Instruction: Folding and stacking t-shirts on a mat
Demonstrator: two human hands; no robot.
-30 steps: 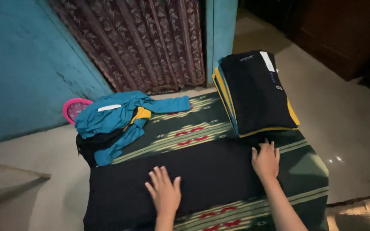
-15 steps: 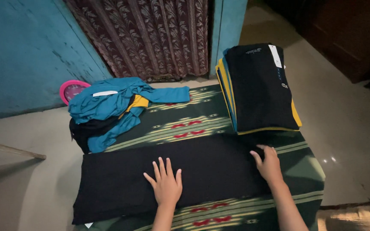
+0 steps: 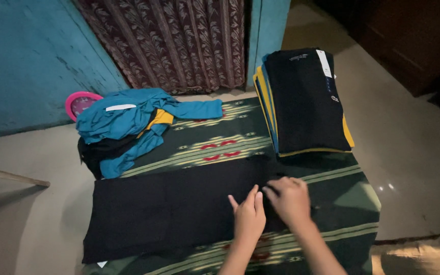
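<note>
Spread flat across the near half of a green patterned mat (image 3: 220,137): a long black garment (image 3: 169,209). On its right end, both hands close together. Left hand (image 3: 249,220) flat, fingers straight and together, palm pressing the cloth, gripping nothing. Right hand (image 3: 289,199) just beside it, touching it at the fingers, curled over the cloth edge; whether cloth is pinched inside, impossible to tell.

At the mat's far right corner, just beyond the garment: a neat stack of folded shirts (image 3: 304,102), black on top with a white tag, yellow and blue edges beneath. At the far left corner, overhanging the mat's edge: a loose heap of teal clothes (image 3: 128,119) with yellow and black mixed in. Behind that heap, off the mat: a pink round object (image 3: 77,103), half hidden. Beyond the mat: a dark leaf-patterned curtain (image 3: 179,40) between blue walls (image 3: 21,56).
</note>
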